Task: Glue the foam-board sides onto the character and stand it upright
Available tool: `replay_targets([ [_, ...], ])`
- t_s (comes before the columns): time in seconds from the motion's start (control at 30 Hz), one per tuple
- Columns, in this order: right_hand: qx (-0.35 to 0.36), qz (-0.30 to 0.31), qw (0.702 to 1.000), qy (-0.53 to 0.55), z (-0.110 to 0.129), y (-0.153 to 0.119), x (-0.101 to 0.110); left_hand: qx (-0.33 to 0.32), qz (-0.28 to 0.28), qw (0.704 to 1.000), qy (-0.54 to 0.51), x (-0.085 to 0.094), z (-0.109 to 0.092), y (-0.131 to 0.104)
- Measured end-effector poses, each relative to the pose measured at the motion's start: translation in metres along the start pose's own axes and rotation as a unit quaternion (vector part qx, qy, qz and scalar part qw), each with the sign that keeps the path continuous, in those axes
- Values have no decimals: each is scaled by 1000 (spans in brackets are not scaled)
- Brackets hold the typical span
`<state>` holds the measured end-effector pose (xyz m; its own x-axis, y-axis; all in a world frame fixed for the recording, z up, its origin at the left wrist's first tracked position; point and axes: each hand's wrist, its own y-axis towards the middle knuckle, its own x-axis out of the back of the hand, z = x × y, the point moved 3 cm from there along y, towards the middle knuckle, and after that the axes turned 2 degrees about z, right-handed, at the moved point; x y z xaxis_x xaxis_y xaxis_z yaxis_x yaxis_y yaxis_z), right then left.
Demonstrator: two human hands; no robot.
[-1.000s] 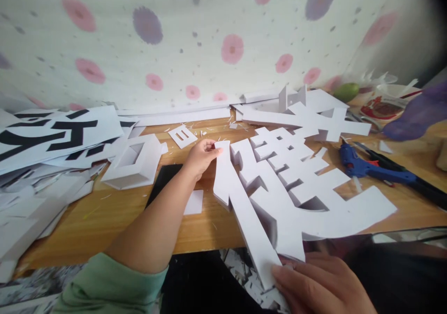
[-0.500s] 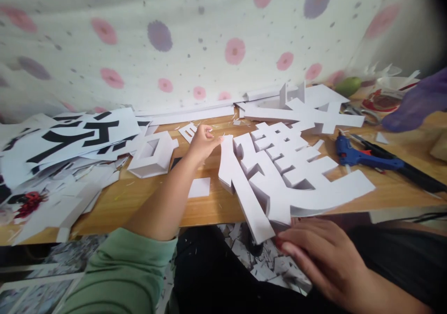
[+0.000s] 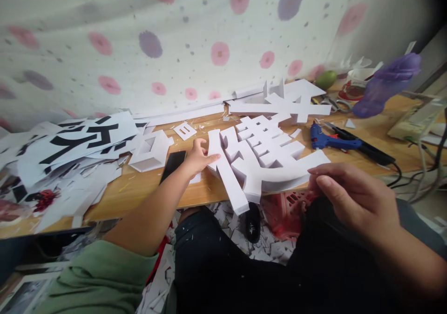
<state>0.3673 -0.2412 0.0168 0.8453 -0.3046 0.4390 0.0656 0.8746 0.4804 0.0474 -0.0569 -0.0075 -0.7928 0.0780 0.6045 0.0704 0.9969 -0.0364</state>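
Observation:
A large white three-dimensional paper character (image 3: pixel 265 158) lies on the wooden table (image 3: pixel 146 190), its long lower stroke hanging over the front edge. My left hand (image 3: pixel 199 157) rests against the character's left stroke, fingers touching its edge. My right hand (image 3: pixel 349 197) is lifted off the character, held in the air near its right end, fingers loosely curled with nothing visible in them.
A blue glue gun (image 3: pixel 331 142) lies right of the character. A second white character (image 3: pixel 289 102) sits behind it. A white box shape (image 3: pixel 150 151), a black phone (image 3: pixel 173 164) and printed black-and-white sheets (image 3: pixel 80 139) lie left. Scissors (image 3: pixel 331 103), a red basket (image 3: pixel 284 209) below.
My right hand let go of the character's lower stroke and rose to the right. The view pulled back and the character sits farther from me; my left hand stays on its left stroke.

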Motion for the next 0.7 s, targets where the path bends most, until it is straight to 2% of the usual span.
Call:
replay_targets([
  [0.1,-33,-34,995,84,-2,0,4,-30,-66,997,-6,2,-6,-3],
  [0.2,-33,-55,979,192,0,1,5,-72,-155,985,-24,6,-13,-21],
  [0.3,-16,-66,964,257,1,-3,6,-85,-224,968,-77,5,-11,-63],
  [0.37,2,-47,967,250,2,-6,3,-72,-244,958,-130,-1,-4,-98],
  [0.43,43,8,979,201,9,-8,-4,-48,-228,956,-178,-12,3,-131],
  [0.53,138,86,979,122,24,-10,-18,-6,-161,961,-226,-31,8,-165],
  [0.6,174,92,977,87,30,-10,-23,31,-125,958,-257,-41,8,-175],
  [0.7,155,45,986,36,20,-5,-21,108,-69,940,-317,-55,8,-179],
])
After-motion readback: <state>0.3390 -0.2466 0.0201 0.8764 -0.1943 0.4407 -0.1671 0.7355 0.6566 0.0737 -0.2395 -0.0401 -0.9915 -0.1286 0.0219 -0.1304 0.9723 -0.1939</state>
